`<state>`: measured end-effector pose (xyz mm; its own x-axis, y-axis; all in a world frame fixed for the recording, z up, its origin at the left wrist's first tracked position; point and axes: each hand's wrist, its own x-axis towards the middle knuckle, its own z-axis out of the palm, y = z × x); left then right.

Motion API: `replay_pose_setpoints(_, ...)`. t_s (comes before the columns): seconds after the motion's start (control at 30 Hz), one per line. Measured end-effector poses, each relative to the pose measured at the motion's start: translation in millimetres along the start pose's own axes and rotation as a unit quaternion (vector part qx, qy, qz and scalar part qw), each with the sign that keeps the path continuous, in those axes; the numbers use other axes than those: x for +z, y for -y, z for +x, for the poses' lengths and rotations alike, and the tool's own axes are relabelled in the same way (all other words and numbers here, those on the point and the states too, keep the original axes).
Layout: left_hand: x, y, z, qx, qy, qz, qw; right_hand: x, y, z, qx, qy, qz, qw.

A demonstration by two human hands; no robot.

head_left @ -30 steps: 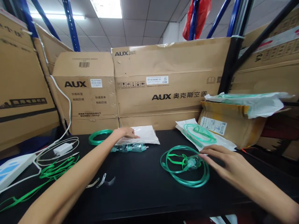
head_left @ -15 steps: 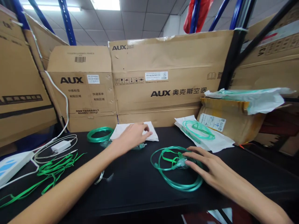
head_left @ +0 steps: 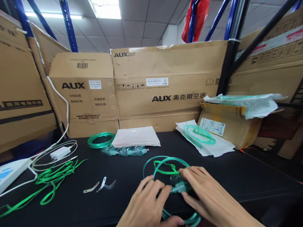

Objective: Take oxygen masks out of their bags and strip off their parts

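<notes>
A coil of green oxygen tubing (head_left: 165,161) lies near the front edge of the black table, with a clear oxygen mask (head_left: 181,186) and its green elastic strap (head_left: 163,172). My right hand (head_left: 208,195) curls round the mask from the right, thumb and fingers on either side of it. From the left, my left hand (head_left: 149,201) closes on the tubing at the mask's connector. The fingers hide part of both the mask and the coil.
Behind are a stack of white bags (head_left: 137,136), several clear masks (head_left: 127,151) and another green tubing coil (head_left: 100,140). Green straps (head_left: 56,173) and small metal strips (head_left: 101,184) lie left. A packaged mask set (head_left: 203,137) and a carton (head_left: 220,126) stand right.
My left hand has come from above the white bags down to the tubing. My right hand has closed round the mask, and the mask and coil have shifted towards me.
</notes>
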<state>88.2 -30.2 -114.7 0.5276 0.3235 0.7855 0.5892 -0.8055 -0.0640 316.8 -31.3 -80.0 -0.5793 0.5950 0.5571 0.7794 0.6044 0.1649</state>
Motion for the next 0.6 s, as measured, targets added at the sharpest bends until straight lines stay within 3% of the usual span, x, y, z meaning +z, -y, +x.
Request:
replay_pose_setpoints(0.23,4.9,5,-12,0.011,-0.053,0.056,0.997,6,5,1,-0.035,-0.034,-0.105,0.993)
replay_pose_setpoints(0.4,5.3,9,-13,0.03,-0.025,0.065,0.997,6,-1,-7,0.019,-0.056,-0.1,0.993)
replay_pose_setpoints(0.6,9.3,5,-11,0.014,-0.091,0.089,0.992,-8,-4,-15,0.023,-0.031,-0.027,0.999)
